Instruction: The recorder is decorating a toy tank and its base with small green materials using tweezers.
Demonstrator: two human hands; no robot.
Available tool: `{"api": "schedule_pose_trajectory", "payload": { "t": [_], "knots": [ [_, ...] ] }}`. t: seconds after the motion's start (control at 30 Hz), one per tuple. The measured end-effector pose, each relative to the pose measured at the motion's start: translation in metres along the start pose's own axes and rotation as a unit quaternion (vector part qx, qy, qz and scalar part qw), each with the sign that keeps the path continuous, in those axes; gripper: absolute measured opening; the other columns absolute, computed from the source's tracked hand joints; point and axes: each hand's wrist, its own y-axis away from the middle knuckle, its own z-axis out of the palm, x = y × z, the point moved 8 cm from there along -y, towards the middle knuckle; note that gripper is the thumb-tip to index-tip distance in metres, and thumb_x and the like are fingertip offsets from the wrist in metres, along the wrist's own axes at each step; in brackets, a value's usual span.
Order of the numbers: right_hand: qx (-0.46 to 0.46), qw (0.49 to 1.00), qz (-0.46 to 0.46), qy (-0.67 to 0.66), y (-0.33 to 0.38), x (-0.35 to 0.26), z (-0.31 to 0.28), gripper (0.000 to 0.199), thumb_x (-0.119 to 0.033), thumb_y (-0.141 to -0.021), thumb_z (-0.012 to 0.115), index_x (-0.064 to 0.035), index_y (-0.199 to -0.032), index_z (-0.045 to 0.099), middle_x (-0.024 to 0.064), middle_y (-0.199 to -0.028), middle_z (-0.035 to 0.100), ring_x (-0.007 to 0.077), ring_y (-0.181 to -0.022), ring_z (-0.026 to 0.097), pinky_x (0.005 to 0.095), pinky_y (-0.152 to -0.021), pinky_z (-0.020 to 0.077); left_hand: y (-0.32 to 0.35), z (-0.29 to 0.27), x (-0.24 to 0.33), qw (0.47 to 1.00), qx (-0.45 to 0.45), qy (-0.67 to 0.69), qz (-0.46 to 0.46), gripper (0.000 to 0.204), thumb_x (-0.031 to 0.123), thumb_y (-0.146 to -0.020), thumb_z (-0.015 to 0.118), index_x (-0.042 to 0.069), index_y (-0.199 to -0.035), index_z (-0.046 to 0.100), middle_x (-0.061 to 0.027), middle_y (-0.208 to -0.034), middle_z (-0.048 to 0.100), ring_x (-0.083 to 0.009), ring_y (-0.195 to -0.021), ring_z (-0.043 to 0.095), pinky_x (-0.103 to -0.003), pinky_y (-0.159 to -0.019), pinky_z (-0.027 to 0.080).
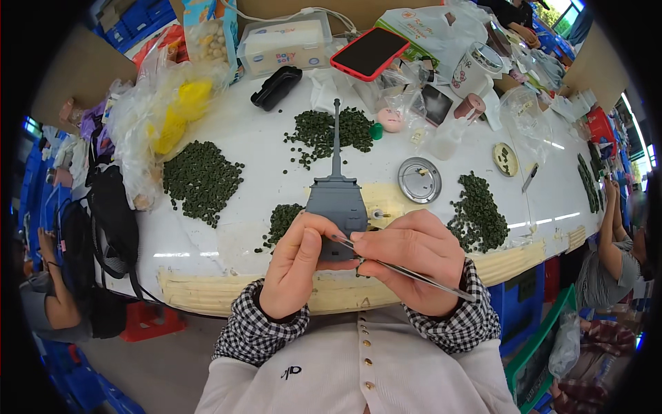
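A white table point(227, 228) in a crowded workroom carries four piles of green pellets point(201, 178). At six o'clock, the left hand point(295, 265) grips a grey tool point(336, 203); the right hand point(414, 259) pinches tweezers point(403, 270).

I see a white table point(262, 148) across the frame's middle, carrying heaps of small green pieces point(201, 178), a round metal lid point(419, 180) right of centre, and a red phone point(369, 52) at top.

Around your round metal tin point(419, 180): a red phone point(369, 52) far behind it, a black case point(276, 87) back-left, a pink ball point(391, 120) just behind.
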Motion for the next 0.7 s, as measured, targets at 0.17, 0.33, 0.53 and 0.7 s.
{"api": "schedule_pose_trajectory", "payload": {
  "t": [0.17,0.33,0.53,0.7],
  "knots": [
    [-0.008,1.0,-0.007,0.009,-0.002,-0.001,0.006,0.03,-0.016,-0.073,0.081,-0.0074,-0.1,0.071,0.0019,-0.094,0.072,0.0195,-0.075,0.062,0.0307,-0.067,0.0478,0.001,-0.004,-0.006,0.999,-0.013,-0.031,-0.003,0.029,0.026,-0.107,0.033,0.002,-0.11,0.049,-0.0049,-0.109,0.049,-0.0125,-0.105,0.057,-0.033,-0.089,0.057],
    [0.017,1.0,-0.001,-0.019,0.001,0.0,0.0,0.028,-0.014,-0.076,0.079,-0.0061,-0.102,0.069,0.0058,-0.093,0.071,0.0216,-0.074,0.063,0.0321,-0.067,0.0488,0.002,-0.008,-0.005,0.999,0.036,-0.011,0.006,0.027,0.027,-0.107,0.032,0.005,-0.108,0.047,-0.0056,-0.107,0.053,-0.0132,-0.1,0.06,-0.033,-0.085,0.057],
    [0.11,0.991,0.065,-0.032,0.041,0.017,-0.006,0.027,-0.012,-0.079,0.077,-0.0045,-0.101,0.064,0.013,-0.094,0.069,0.028,-0.075,0.064,0.0357,-0.068,0.0517,0.001,0.002,0.002,0.999,0.047,0.014,0.015,0.026,0.028,-0.107,0.031,0.005,-0.108,0.044,-0.0127,-0.116,0.055,-0.0286,-0.11,0.063,-0.04,-0.089,0.058],
    [0.205,0.978,-0.017,0.043,0.049,-0.002,0.007,0.03,-0.019,-0.071,0.082,-0.0073,-0.087,0.061,0.0152,-0.103,0.065,0.0327,-0.093,0.064,0.0397,-0.075,0.0551,0.007,0.019,0.006,0.996,0.064,0.007,0.06,0.022,0.028,-0.108,0.031,0.008,-0.103,0.041,-0.0134,-0.111,0.057,-0.0229,-0.101,0.064,-0.033,-0.083,0.056]
  ]
}}
